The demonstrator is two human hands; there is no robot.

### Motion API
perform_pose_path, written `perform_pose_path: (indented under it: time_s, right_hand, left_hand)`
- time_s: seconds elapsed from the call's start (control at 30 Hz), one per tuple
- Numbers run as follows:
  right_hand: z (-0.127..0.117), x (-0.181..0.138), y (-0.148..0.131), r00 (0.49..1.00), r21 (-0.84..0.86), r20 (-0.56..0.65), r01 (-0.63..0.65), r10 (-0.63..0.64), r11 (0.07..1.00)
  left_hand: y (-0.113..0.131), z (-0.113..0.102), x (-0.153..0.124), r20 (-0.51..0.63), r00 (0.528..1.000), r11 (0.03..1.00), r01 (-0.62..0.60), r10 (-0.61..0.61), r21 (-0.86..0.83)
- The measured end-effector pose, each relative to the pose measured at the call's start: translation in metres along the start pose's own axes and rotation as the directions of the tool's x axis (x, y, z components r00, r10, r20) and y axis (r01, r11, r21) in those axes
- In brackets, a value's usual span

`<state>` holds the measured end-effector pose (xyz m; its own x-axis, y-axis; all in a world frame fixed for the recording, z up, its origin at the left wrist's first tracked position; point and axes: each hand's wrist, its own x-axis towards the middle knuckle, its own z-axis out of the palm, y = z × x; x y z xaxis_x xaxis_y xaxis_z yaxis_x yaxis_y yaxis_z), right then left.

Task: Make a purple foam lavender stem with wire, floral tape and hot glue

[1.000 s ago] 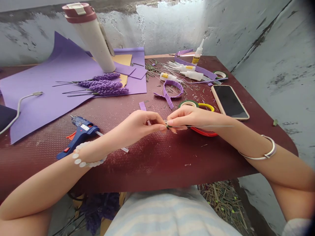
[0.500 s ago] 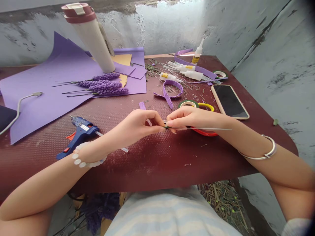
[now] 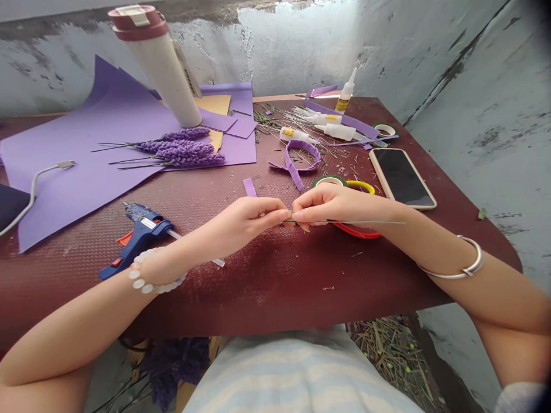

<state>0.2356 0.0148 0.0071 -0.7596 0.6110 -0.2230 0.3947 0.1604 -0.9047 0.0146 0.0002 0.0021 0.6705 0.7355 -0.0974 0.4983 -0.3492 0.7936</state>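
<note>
A thin, straight wire (image 3: 370, 222) runs sideways beneath my right hand (image 3: 322, 203), out toward the right wrist. Thumb and fingers of that hand pinch it near its left end. My left hand (image 3: 262, 218) is closed, its fingertips pressed together on the same end, almost touching the right fingertips. A little green shows on the wire there; the rest of that end is hidden by the fingers. Just behind the right hand lie a green tape roll (image 3: 329, 181) and scissors with a yellow and a red handle (image 3: 361, 186), partly covered by the hand.
A blue glue gun (image 3: 144, 232) lies by my left forearm. Purple lavender-like flower stems (image 3: 185, 150) rest on purple paper (image 3: 86, 137) near a tall cup (image 3: 163, 74). A purple crepe strip (image 3: 303, 166), glue bottles (image 3: 338, 132), loose wires and a phone (image 3: 402, 176) lie at right.
My left fingers have closed flatter and shifted slightly right, covering the green bit at the wire's end. The wire's right part has risen slightly; my right hand stays nearly in place.
</note>
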Motion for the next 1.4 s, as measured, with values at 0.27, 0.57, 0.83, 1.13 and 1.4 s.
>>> perform_pose_path:
  time_s: [0.27, 0.57, 0.83, 1.13, 1.4]
  right_hand:
    - [0.0013, -0.0001, -0.0018, 1.0, 0.041, -0.015, -0.002, 0.003, 0.999]
    - [-0.0003, 0.0007, -0.0027, 1.0, -0.013, 0.0, 0.006, -0.006, 1.0]
    - [0.0009, -0.0003, 0.0001, 1.0, 0.013, 0.013, -0.004, 0.004, 1.0]
    - [0.0005, -0.0012, -0.0002, 0.999, 0.021, 0.031, 0.014, -0.015, 1.0]
    - [0.001, 0.0004, 0.001, 1.0, 0.069, -0.004, 0.008, -0.007, 0.998]
  left_hand:
    - [-0.0002, 0.003, -0.0003, -0.044, 0.999, 1.0, -0.006, 0.005, -0.013]
    - [0.0043, 0.0015, -0.0023, -0.107, 0.994, 0.998, -0.033, 0.028, -0.051]
    - [0.0049, 0.0021, -0.0027, -0.164, 0.985, 0.997, -0.058, 0.048, -0.057]
    - [0.002, 0.0024, -0.0011, -0.056, 0.998, 0.999, -0.038, 0.036, -0.02]
    - [0.0022, 0.0003, -0.001, -0.042, 0.999, 1.0, -0.017, 0.017, 0.006]
